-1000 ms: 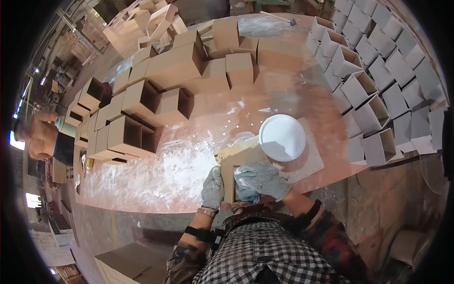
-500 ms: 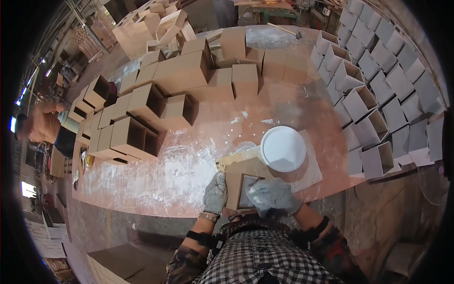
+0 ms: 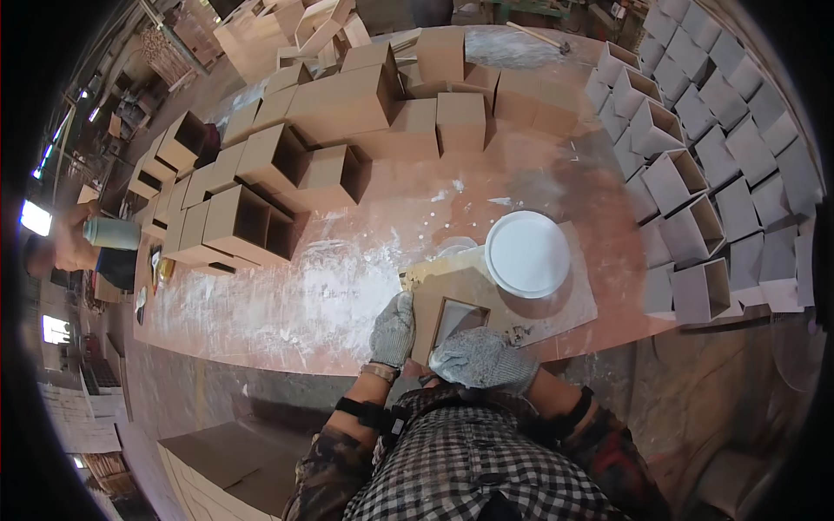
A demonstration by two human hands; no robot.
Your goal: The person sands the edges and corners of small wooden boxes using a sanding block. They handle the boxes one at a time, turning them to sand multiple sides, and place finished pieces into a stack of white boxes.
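A small brown board box (image 3: 424, 325) is in front of me at the table's near edge, its framed opening showing a whitish inside. My left hand (image 3: 393, 330), in a grey knit glove, grips the box's left side. My right hand (image 3: 482, 358), gloved alike, is closed at the near right corner of the opening; whatever its fingers hold is hidden. Just beyond the box stands a round white tub (image 3: 527, 252) with white content. The tub rests on a thin stained board (image 3: 578, 282).
Brown open boxes (image 3: 339, 108) are stacked at the far left of the table (image 3: 521, 174). Many grey-white boxes (image 3: 730, 208) are piled on the right. A hammer (image 3: 539, 36) lies at the back. At far left a person (image 3: 74, 239) is beside a pale green cylinder (image 3: 111, 233).
My right hand has moved left and toward me, down to the opening's near corner, uncovering more of the inside. My left hand keeps its grip. The whole view has shifted slightly.
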